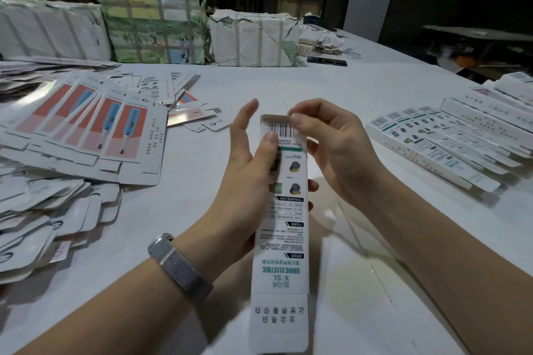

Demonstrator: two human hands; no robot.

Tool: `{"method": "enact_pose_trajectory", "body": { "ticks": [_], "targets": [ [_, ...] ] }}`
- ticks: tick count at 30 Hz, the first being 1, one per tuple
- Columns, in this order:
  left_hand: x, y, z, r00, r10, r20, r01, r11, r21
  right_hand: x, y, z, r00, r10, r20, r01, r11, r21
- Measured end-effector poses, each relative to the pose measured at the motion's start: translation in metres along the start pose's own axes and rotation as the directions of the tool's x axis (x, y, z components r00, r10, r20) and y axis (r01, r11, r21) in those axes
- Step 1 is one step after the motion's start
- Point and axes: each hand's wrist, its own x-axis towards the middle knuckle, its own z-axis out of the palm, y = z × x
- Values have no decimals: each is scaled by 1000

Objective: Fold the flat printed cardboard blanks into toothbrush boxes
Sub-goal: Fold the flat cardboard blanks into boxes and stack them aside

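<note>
Held lengthwise above the white bench (pixel 360 89), half-formed toothbrush box (pixel 281 239), left hand (pixel 248 181) with grip clamped on it, thumb on the barcode panel, right hand (pixel 331 147) pinching the far end flap, flat blanks (pixel 86 130) spread left, folded boxes (pixel 450 144) stacked right.

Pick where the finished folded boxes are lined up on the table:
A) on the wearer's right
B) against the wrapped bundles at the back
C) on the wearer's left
A: the folded boxes lie in a row on the right; flat blanks cover the left.
</note>
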Motion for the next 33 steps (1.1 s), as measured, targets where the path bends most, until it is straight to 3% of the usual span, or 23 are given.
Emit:
{"method": "enact_pose_trajectory", "body": {
  "ticks": [9, 19, 26, 33],
  "targets": [
    [-1, 1, 1, 997, 41, 62, -47, 994, 100, 2, -2, -4, 992, 121, 29, -115, 981, -155],
    [3, 3, -1, 992, 26, 126, -38, 995, 91, 3, -7, -4, 995, 9, -101, -26, 986, -166],
    [2, 4, -3, 985, 34, 171, -53, 993, 109, 4, -16, -11, 999, 35, -13, -36, 985, -167],
    [0, 3, -4, 985, -6, 175, -18, 991, 135, 7, -25, -25, 996, 62, 57, -41, 946, -321]
  ]
}}
